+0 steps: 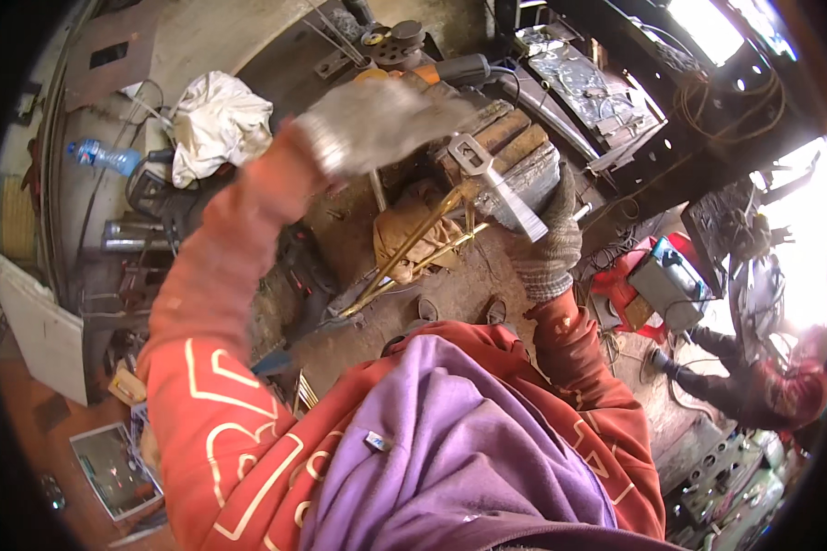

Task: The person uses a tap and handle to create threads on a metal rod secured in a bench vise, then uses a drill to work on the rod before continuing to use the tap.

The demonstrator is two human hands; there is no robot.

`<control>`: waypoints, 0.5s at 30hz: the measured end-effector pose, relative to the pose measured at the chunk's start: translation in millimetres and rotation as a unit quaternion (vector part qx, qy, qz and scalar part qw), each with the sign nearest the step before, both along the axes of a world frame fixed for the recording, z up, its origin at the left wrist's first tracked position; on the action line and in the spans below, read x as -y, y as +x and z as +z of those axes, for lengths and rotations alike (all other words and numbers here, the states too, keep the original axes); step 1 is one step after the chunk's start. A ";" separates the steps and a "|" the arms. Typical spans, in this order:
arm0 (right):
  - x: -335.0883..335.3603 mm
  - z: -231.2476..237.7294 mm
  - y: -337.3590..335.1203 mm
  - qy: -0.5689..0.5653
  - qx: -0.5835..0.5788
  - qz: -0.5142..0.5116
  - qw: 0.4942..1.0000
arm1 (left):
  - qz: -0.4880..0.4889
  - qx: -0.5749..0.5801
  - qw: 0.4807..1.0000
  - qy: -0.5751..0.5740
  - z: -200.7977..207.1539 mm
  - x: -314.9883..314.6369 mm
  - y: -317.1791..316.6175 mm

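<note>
My left hand (377, 127), in a pale grey work glove, is raised at upper centre, above the workbench. It is smeared by motion, and its fingers do not show clearly. My right hand (554, 241), in a knitted grey glove, is beside the right end of the bench, fingers stretched along its edge. The end of a flat silver metal piece (496, 188) with a slotted head overlaps this glove; I cannot tell whether the hand touches it. Below the piece stands a gold-coloured rod frame (413, 248), slanting down to the left. Several worn bars (515, 138) form the bench top.
An orange and grey power tool (455, 69) lies behind the bench. A brown cloth (413, 234) is under the frame. At left are a white cloth (216, 124) and a plastic bottle (104, 156). A person in red (790, 390) is at far right, beyond a metal box (671, 280).
</note>
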State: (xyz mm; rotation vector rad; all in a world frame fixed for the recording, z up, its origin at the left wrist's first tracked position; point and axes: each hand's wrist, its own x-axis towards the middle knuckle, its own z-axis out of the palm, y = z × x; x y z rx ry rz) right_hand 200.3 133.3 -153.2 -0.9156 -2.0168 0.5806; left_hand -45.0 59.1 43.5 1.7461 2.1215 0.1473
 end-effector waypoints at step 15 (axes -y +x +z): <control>-1.4 3.6 6.8 -0.085 0.041 0.054 0.994 | 0.039 -0.177 0.978 -0.102 20.9 34.8 27.9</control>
